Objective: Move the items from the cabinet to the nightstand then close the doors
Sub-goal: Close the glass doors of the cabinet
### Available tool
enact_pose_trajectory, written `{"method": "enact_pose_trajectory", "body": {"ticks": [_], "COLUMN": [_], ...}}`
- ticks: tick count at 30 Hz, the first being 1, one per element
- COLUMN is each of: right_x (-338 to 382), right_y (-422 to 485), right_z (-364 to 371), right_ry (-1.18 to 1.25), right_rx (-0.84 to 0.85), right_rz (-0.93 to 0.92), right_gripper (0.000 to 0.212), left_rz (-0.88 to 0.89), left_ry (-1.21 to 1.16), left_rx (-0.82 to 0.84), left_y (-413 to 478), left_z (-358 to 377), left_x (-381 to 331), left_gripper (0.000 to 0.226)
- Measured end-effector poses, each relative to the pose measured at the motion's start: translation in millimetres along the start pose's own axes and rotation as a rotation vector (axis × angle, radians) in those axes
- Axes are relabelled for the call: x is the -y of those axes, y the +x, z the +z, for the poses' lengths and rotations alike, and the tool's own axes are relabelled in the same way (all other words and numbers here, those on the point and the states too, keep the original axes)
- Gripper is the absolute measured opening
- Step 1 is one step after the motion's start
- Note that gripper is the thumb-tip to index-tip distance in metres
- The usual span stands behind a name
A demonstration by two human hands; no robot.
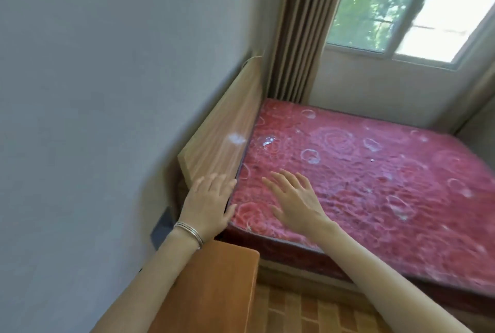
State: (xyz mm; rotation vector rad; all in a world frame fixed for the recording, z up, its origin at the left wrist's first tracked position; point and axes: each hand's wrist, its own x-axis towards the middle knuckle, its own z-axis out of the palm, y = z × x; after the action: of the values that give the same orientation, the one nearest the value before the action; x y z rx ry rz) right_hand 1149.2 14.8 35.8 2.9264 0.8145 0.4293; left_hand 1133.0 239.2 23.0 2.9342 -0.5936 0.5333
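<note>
The orange-brown wooden nightstand [214,284] stands at the bottom centre, beside the bed; its top shows no items on it. My left hand [207,198], with silver bangles on the wrist, hovers above the nightstand's far edge with fingers spread, holding nothing. My right hand [292,198] is stretched out over the near corner of the red mattress [375,166], fingers straight and apart, holding nothing. No cabinet and no items are in view.
A light wooden headboard [227,129] runs along the grey wall [93,91] on the left. Striped curtains [302,32] hang in the corner beside a window [401,6]. Tiled floor [300,311] lies between the nightstand and the bed.
</note>
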Motion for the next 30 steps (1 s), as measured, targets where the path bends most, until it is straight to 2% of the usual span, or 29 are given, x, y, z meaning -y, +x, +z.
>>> {"method": "enact_pose_trajectory", "body": {"ticks": [8, 17, 21, 30], "right_x": [-54.9, -61.9, -53.5, -41.0], "right_y": [-199.0, -425.7, -525.8, -733.9], "right_z": [-109.0, -215.6, -249.5, -312.7], "right_ry": [-0.230, -0.384, -0.440, -0.505], "right_rx": [-0.048, -0.040, -0.065, 0.084], "right_rz": [0.505, 1.050, 1.228, 1.463], "right_gripper": [0.060, 0.056, 0.053, 0.054], "left_rz": [0.504, 0.990, 1.135, 1.348], "left_ry": [-0.106, -0.337, -0.455, -0.531], "left_rx": [-0.151, -0.218, -0.216, -0.170], "left_y": [55.0, 23.2, -15.7, -121.2], "left_z": [-66.3, -112.8, -129.7, -143.0], "left_x": [-180.6, -413.2, -515.0, -729.7], "left_gripper": [0.052, 0.055, 0.055, 0.050]}}
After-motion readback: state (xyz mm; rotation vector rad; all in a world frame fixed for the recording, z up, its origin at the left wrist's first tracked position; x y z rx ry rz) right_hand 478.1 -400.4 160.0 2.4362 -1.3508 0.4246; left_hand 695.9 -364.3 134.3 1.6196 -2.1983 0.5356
